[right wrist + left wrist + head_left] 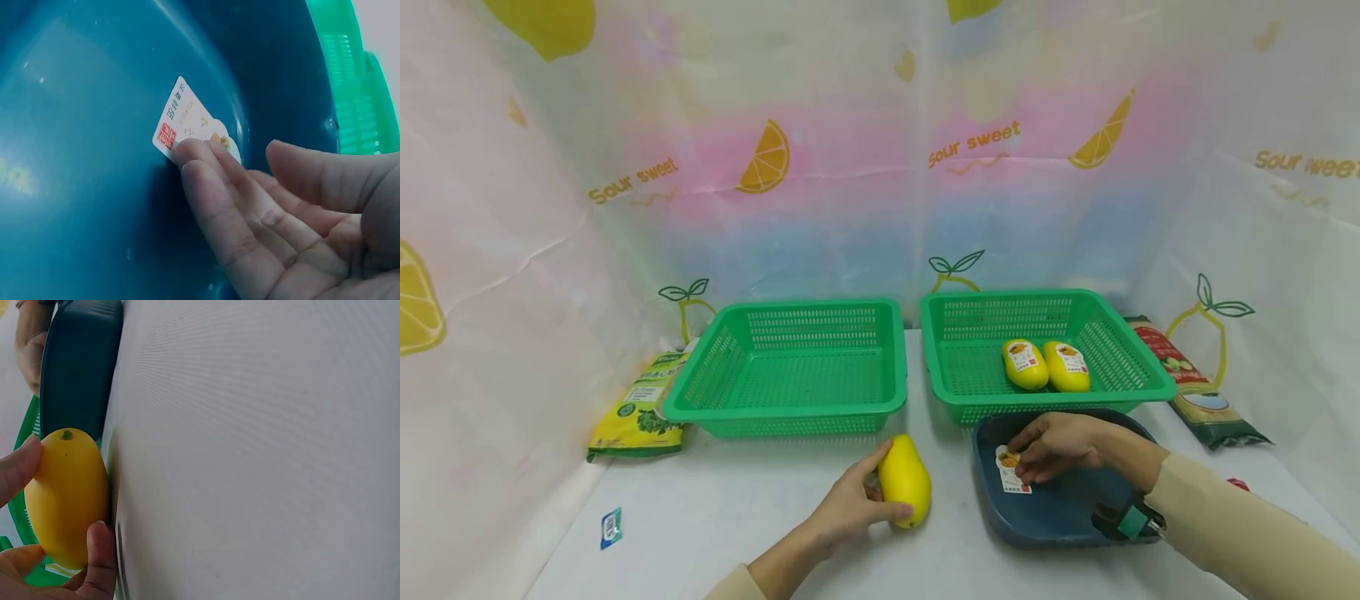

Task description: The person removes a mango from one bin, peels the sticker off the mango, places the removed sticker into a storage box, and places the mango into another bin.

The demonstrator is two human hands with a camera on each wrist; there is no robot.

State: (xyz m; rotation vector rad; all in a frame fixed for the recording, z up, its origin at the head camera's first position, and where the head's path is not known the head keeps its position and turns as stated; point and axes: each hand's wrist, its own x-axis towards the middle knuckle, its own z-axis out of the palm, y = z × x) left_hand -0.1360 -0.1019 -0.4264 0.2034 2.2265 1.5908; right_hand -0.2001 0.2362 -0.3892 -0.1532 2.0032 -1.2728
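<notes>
My left hand point(853, 504) grips a yellow mango point(905, 482) at the table's surface, left of a dark blue basin point(1000, 521). In the left wrist view, the thumb and fingers lie on either side of the mango point(65, 494). Inside the basin, my right hand point(1060, 450) reaches down to a white label sticker point(1011, 477) with a fruit picture. The right wrist view has the fingertips point(203, 178) over one edge of this sticker point(187, 115), with the thumb held apart; whether they touch it I cannot tell.
Behind the basin, a green basket point(955, 400) holds two labelled mangoes point(1026, 371). Another green basket point(805, 379) stands at the left, by a yellow packet point(636, 412). A red and green packet point(1198, 387) lies at the right. One small wrapper point(611, 527) rests at the left front.
</notes>
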